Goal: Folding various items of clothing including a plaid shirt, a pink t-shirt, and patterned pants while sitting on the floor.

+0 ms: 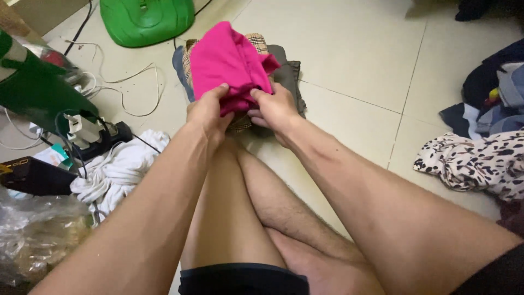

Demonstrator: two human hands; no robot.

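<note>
Fingers (224, 90) of our left hand (210, 112) clenched on near edge of pink garment (226, 63); right hand (275, 109) pinches same edge beside it. Garment sits atop small stack of folded clothes (286, 74) on floor (355, 49), just beyond our knees.

Risks, as we judge:
- Grip bunches fabric; fold may crease or slip open.
- Hard tug may topple stack, plaid layer (256, 41) sliding off.
- Cables (128, 82) and power strip (103, 139) near on left; sweeping elbow may snag them.
- White cloth heap (123, 166) close by; pieces may mix.

Count: 1 pink garment (226, 63); 1 plaid garment (190, 60); 1 grey garment (289, 76); 1 white cloth (123, 169); 1 spotted cloth (475, 161); 2 hands, left (210, 112) and right (275, 109).
</note>
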